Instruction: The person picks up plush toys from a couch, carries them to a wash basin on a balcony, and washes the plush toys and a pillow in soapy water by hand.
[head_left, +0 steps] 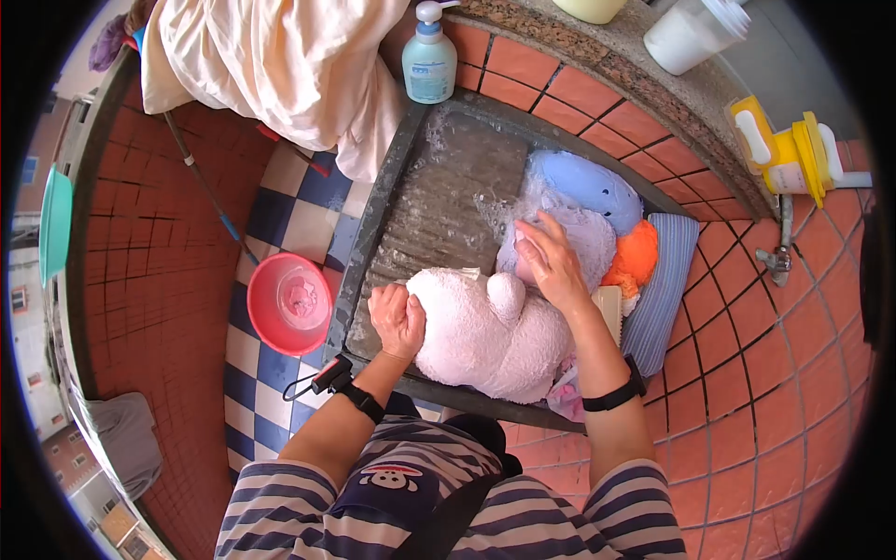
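A pale pink plush toy [490, 331], wet and fluffy, lies at the near side of a dark stone wash basin [378, 247]. My left hand [397, 320] is closed on the toy's left edge. Beyond the toy, my right hand [553, 263] is bent around a smooth pink piece [525, 269] that its fingers partly cover; I cannot tell what it is. Lavender fluffy cloth [593, 245] lies just beside the right hand. A blue plush toy [588, 187] and an orange plush piece [635, 257] rest farther right. Suds and splashing water [495, 210] show by the fingers.
A pump bottle [430, 65] stands at the basin's far corner. A striped blue cloth [663, 289] hangs over the right rim. On the checked floor sits a red basin [289, 303]. Cream fabric [280, 65] hangs at upper left; a tap [777, 261] is on the right wall.
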Motion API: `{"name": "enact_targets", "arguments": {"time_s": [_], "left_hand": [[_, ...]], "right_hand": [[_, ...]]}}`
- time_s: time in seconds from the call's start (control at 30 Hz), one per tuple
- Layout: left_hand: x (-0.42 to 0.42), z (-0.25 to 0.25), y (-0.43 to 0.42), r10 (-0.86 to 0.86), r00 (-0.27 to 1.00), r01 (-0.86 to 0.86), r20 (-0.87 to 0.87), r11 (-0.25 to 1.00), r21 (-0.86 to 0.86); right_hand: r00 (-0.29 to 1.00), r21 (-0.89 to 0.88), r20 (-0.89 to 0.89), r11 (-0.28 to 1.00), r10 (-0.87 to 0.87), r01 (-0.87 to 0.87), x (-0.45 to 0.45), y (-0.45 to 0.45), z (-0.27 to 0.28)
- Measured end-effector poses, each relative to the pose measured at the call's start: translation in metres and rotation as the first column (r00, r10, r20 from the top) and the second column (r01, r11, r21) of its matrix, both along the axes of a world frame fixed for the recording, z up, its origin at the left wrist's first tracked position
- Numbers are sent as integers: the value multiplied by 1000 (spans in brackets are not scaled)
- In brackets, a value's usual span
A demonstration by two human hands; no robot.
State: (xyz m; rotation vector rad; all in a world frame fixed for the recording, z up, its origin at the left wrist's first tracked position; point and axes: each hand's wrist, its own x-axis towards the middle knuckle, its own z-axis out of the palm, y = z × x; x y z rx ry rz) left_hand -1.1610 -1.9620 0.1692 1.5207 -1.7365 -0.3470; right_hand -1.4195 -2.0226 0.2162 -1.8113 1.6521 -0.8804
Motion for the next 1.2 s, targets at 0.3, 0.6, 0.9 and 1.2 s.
{"name": "enact_targets", "arguments": {"time_s": [0.3, 0.6, 0.9, 1.2], "left_hand": [[44, 66, 37, -434, 872, 471, -225, 869, 151], [-64, 2, -130, -272, 939, 255, 211, 961, 107], [8, 57, -78, 232, -71, 718, -970, 687, 112], [22, 105, -60, 434, -461, 763, -774, 639, -96]], "right_hand": [[978, -67, -30, 977, -207, 205, 140, 129, 36], [767, -184, -418, 872, -486, 453, 96, -39, -55], [855, -163, -29, 846, -518, 507, 92, 9, -47], [876, -147, 21, 865, -482, 479, 90, 8, -48]]}}
